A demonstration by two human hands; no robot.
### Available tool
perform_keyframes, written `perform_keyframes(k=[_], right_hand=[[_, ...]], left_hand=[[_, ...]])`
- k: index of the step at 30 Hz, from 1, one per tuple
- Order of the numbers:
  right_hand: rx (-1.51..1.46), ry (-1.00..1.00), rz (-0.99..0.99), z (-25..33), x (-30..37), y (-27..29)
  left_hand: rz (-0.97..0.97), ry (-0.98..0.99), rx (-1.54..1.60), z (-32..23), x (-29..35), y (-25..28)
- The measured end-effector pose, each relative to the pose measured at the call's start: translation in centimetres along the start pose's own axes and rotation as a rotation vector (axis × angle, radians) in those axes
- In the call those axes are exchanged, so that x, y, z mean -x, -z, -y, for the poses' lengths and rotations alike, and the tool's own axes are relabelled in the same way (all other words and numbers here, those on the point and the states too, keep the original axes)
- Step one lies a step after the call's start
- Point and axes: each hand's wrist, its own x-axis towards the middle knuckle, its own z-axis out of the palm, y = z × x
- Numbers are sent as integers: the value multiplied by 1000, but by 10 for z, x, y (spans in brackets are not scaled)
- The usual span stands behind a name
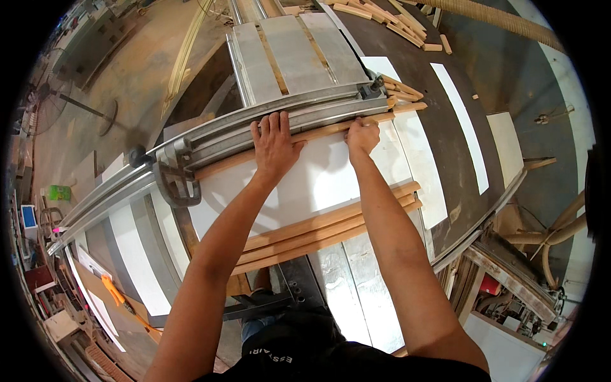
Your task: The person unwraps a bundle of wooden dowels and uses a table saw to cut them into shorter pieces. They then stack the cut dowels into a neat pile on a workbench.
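Wooden strip (pixel 305 135) lies against the metal fence (pixel 267 118) at twelve o'clock. I press my left hand (pixel 275 143) flat on it, fingers spread; my right hand (pixel 361 135) pinches it at one o'clock. Three strips (pixel 331 226) wait at six o'clock; finished pieces (pixel 402 94) pile at two o'clock, so I judge the work midway.

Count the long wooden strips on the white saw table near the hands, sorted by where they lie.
Long pale wooden strip pressed against the grey metal fence by both hands: 1
Long pale wooden strips stacked nearer the person: 3
Total: 4
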Motion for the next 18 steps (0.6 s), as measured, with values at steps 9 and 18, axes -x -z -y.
perform_keyframes(k=[9, 18], right_hand=[[-51, -18, 18, -3, -2, 2], [-140, -34, 66, 2, 11, 20]], left_hand=[[-23, 10, 19, -4, -2, 2], [158, -4, 22, -6, 7, 19]])
